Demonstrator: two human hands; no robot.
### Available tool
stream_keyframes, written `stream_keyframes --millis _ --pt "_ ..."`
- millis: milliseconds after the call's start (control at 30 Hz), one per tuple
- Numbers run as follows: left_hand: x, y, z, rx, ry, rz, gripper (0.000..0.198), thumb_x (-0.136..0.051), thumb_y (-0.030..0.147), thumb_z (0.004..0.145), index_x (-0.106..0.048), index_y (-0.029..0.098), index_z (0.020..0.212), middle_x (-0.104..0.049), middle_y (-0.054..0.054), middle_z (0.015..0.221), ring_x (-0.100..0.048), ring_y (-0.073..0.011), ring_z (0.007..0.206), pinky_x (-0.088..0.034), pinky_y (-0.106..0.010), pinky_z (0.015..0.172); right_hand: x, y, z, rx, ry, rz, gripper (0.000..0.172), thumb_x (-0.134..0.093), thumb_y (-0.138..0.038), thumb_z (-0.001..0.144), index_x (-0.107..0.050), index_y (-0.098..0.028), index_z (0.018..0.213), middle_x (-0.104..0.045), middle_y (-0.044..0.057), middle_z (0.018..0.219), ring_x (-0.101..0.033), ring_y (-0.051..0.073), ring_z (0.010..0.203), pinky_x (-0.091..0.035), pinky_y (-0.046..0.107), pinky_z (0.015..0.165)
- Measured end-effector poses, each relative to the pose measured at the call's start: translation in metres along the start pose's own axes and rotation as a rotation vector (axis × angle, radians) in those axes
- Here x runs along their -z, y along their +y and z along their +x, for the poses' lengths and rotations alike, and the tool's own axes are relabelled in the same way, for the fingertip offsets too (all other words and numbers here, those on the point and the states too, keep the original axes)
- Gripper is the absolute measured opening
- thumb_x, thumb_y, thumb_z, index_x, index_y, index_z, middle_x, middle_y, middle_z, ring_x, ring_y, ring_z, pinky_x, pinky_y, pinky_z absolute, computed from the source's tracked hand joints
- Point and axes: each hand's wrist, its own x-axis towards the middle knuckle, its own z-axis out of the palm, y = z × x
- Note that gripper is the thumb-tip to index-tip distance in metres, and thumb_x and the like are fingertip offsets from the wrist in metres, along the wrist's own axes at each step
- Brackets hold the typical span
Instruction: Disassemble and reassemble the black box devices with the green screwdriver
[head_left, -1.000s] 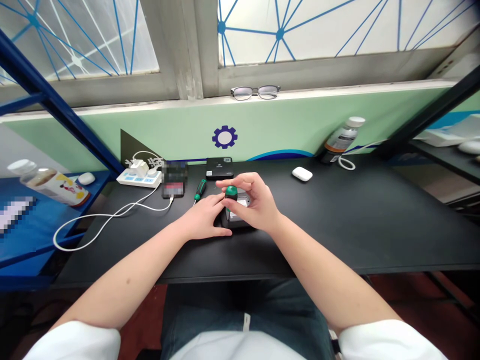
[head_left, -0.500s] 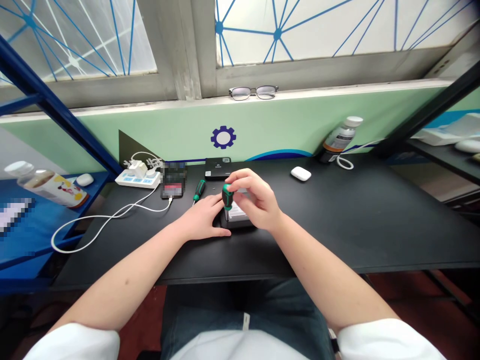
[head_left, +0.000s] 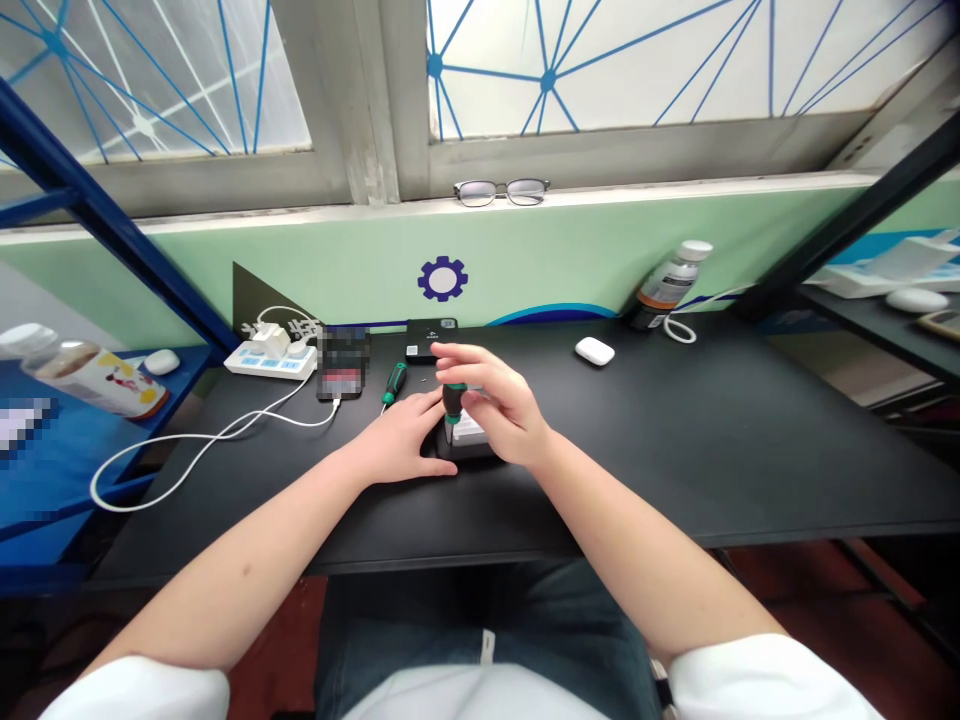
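A screwdriver (head_left: 452,402) with a green and black handle stands nearly upright, its tip down at the left part of a small black device (head_left: 487,450) with a pale label. My right hand (head_left: 504,405) is closed on the handle with thumb and fingertips, the index finger lifted over its top. My left hand (head_left: 405,437) holds the device from its left side, with the thumb stretched along the front edge; the other fingertips are partly hidden. A second screwdriver (head_left: 395,382), also green and black, lies just beyond my left hand.
Behind the hands lies a flat black box (head_left: 431,340). To the left are a phone (head_left: 343,365), a white power strip (head_left: 270,358) and a looping white cable (head_left: 180,437). A white earbud case (head_left: 595,350) and a bottle (head_left: 671,285) stand to the right. Glasses (head_left: 501,192) rest on the sill.
My right hand has shifted its fingers on the screwdriver handle, and the index finger is now straighter over the top. My left hand stays on the device. The view has shifted slightly.
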Motion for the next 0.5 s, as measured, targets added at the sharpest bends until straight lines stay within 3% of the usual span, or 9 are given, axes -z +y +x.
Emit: stream_keyframes --millis 133,333,500 --pt "-0.0012 -0.0020 -0.0002 0.004 -0.002 0.015 0.081 -0.086 0.058 0.084 -0.053 0.032 0.154 -0.055 -0.012 0.160 -0.055 -0.0426 0.143 -0.051 -0.060 0.115 0.0026 0.0004 0.0016 0.020 0.049 -0.107 0.035 -0.046 -0.019 0.106 -0.077 -0.027 0.119 -0.063 0.011 0.118 -0.069 0.022 0.102 -0.066 0.043 0.081" --pt "0.0004 -0.0001 0.0003 0.019 -0.016 -0.019 0.083 -0.085 0.057 0.085 -0.051 0.030 0.156 -0.054 -0.014 0.161 -0.054 -0.0417 0.145 -0.049 -0.061 0.118 -0.0009 -0.0038 0.0067 0.086 0.064 -0.142 0.023 -0.065 -0.020 0.099 -0.072 -0.028 0.119 -0.064 0.009 0.112 -0.067 0.023 0.101 -0.064 0.042 0.081" --pt "0.0017 0.0014 0.0004 0.035 -0.036 -0.015 0.085 -0.085 0.055 0.085 -0.050 0.028 0.158 -0.056 -0.015 0.159 -0.054 -0.0418 0.146 -0.048 -0.060 0.119 -0.0059 -0.0022 0.0065 0.089 0.087 -0.097 0.029 -0.071 -0.017 0.096 -0.068 -0.029 0.123 -0.062 0.007 0.113 -0.067 0.020 0.096 -0.064 0.038 0.078"
